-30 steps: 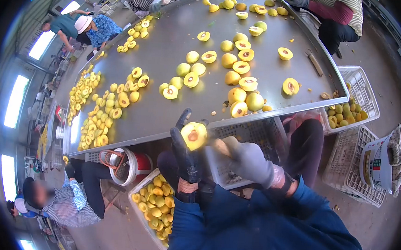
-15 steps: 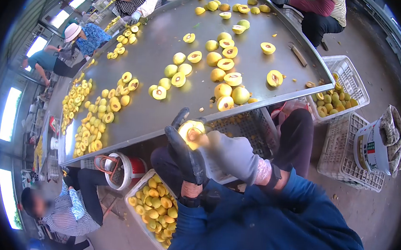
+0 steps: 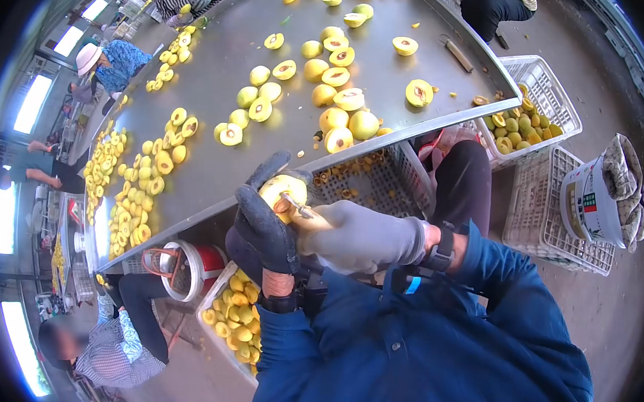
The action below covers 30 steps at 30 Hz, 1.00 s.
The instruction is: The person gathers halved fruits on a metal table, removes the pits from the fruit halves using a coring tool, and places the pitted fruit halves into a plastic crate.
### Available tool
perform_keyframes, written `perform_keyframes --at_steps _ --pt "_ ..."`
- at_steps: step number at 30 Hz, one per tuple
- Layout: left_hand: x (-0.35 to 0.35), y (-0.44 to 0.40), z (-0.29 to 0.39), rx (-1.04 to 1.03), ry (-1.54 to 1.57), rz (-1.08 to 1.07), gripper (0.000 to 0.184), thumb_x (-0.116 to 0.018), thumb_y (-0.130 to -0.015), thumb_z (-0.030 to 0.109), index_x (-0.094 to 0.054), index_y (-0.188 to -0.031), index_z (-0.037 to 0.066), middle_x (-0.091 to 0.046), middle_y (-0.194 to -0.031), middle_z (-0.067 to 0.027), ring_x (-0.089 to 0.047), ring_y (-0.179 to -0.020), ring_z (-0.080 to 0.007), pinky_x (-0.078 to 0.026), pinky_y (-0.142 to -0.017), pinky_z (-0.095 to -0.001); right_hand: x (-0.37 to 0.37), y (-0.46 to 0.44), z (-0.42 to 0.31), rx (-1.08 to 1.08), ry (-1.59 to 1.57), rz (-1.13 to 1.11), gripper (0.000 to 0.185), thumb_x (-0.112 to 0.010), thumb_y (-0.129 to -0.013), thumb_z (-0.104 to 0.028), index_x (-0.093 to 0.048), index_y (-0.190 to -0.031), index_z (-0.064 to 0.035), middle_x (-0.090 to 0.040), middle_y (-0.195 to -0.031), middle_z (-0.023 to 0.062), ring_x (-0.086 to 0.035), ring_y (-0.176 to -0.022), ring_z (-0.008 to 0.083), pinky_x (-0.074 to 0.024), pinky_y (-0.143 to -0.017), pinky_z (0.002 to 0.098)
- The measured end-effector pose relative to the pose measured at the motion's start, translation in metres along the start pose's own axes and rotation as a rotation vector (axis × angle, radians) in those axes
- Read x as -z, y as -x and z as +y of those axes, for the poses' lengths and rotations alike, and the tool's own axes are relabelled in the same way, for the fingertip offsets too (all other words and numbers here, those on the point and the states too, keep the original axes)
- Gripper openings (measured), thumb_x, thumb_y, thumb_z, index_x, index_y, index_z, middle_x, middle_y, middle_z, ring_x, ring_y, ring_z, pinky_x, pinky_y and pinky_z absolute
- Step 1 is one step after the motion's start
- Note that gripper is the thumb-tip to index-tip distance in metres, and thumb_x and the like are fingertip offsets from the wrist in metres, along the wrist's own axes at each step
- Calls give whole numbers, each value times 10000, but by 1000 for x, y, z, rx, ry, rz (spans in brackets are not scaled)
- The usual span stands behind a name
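In a black glove, my left hand (image 3: pixel 266 227) is wrapped round a yellow peach half (image 3: pixel 272 188), cut face turned to the right. My right hand (image 3: pixel 372 238), gloved in grey, grips a pitting knife (image 3: pixel 316 219) with a pale wooden handle. Its metal tip is at the reddish pit hollow of the peach. Both hands are just off the near edge of the metal table (image 3: pixel 212 171). Beyond them on the table lie several peach halves (image 3: pixel 339 139), many with the pit showing.
Below my hands is a crate (image 3: pixel 406 178) with pits and scraps. Peach halves fill a crate (image 3: pixel 233 314) at lower left, beside a red-and-white bucket (image 3: pixel 190 270). Another fruit crate (image 3: pixel 524 140) stands right, near a white bucket (image 3: pixel 591 201). Other people work around the table.
My hands have shifted slightly left with the peach half. The knife's metal tip now shows at the pit hollow. The whole view has shifted, with the table sliding left and up.
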<state>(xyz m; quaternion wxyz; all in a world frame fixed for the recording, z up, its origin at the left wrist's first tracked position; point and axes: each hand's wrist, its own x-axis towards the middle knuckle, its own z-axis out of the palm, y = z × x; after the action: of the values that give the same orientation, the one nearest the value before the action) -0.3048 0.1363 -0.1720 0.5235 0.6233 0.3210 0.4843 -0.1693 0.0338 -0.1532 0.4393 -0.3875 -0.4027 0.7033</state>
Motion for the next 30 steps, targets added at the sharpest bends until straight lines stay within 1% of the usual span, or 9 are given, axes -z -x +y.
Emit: perform_keyframes --at_steps 2,6,10,14,18,20,22,27,30 --pt "7 2 4 12 9 -111 591 -295 -1052 423 -637 -1129 -53 -689 -1042 -162 -667 -906 -236 -539 -834 -354 -3 11 -15 -206 -66 -53 264 -584 -918 -207 -592 -1058 16 -589 -729 2 -544 -647 119 -447 -581 318" --pt "21 -18 31 -269 -488 -639 536 -318 -1042 343 -684 -1039 -48 -715 -1031 -161 -678 -936 -246 -522 -871 -364 15 -4 43 398 1149 218 272 -612 -920 -243 -593 -977 22 -583 -668 35 -566 -607 185 -464 -581 390" --pt "27 -5 14 33 -52 -540 508 -372 -1026 408 -643 -1063 -20 -704 -990 -141 -674 -919 -234 -544 -826 -364 0 7 13 39 239 -5 279 -610 -921 -208 -618 -1079 22 -664 -860 219 -653 -764 309 -485 -705 410" --pt "22 28 -68 -303 -189 -3 479 -452 -996 424 -574 -1135 -18 -650 -1024 -134 -652 -920 -242 -542 -834 -356 10 -19 52 382 1026 98 306 -643 -908 -194 -619 -1119 25 -677 -883 145 -584 -802 155 -475 -749 344" --pt "5 21 -59 -110 214 -41 501 -575 -979 289 -407 -1349 -5 -585 -1170 -149 -619 -990 -230 -530 -857 -325 34 -14 42 -15 177 -114 345 -676 -899 -234 -623 -1114 31 -678 -875 20 -593 -786 132 -489 -746 319" --pt "7 20 -56 -242 63 50 490 -559 -996 249 -382 -1376 -5 -608 -1131 -144 -620 -986 -217 -535 -833 -303 54 -24 70 207 359 -17 306 -679 -877 -193 -653 -1127 -19 -693 -856 64 -637 -776 121 -500 -719 308" --pt "32 25 -32 -60 -17 21 488 -406 -1032 380 -486 -1305 -17 -641 -1110 -160 -643 -931 -233 -534 -865 -341 81 -25 92 106 1556 175 163 -567 -914 -196 -647 -975 -68 -675 -769 186 -676 -688 351 -538 -594 444" --pt "159 88 -11 129 264 212 444 -457 -1034 312 -499 -1318 -27 -636 -1183 -158 -649 -987 -230 -553 -829 -347 114 -2 137 94 1371 295 241 -662 -872 -260 -571 -1044 -118 -596 -682 211 -609 -653 420 -441 -539 498" --pt "249 162 -5 1 -681 416 391 -549 -966 56 -479 -1343 -23 -614 -1232 -137 -621 -1087 -233 -531 -945 -366 135 7 171 22 1498 258 212 -634 -878 -219 -616 -1059 -109 -632 -842 169 -637 -696 359 -503 -559 453"
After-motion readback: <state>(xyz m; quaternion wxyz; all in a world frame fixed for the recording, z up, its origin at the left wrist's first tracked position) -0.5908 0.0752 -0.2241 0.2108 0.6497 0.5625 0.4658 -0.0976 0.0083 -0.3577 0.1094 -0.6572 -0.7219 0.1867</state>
